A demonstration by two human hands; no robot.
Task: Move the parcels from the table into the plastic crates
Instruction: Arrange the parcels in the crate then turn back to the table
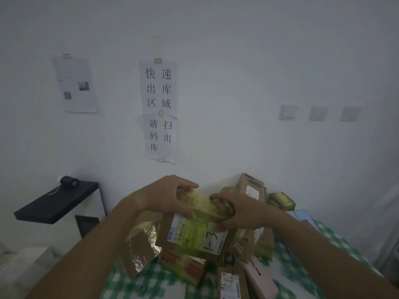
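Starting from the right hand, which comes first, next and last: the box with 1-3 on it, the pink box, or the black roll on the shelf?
From the right hand:
1. Box marked 1-3, just below it.
2. Pink box, lower down on the table.
3. Black roll, far left on the shelf.

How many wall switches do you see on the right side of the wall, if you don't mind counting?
3, in a row on the right of the wall: the left switch, the middle switch and the right switch. None looks hidden.

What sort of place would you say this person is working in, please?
Probably a parcel pick-up or dispatch room: taped cardboard parcels piled on a checked table, and a wall sign reading "express outbound area". Both hands hold one parcel.
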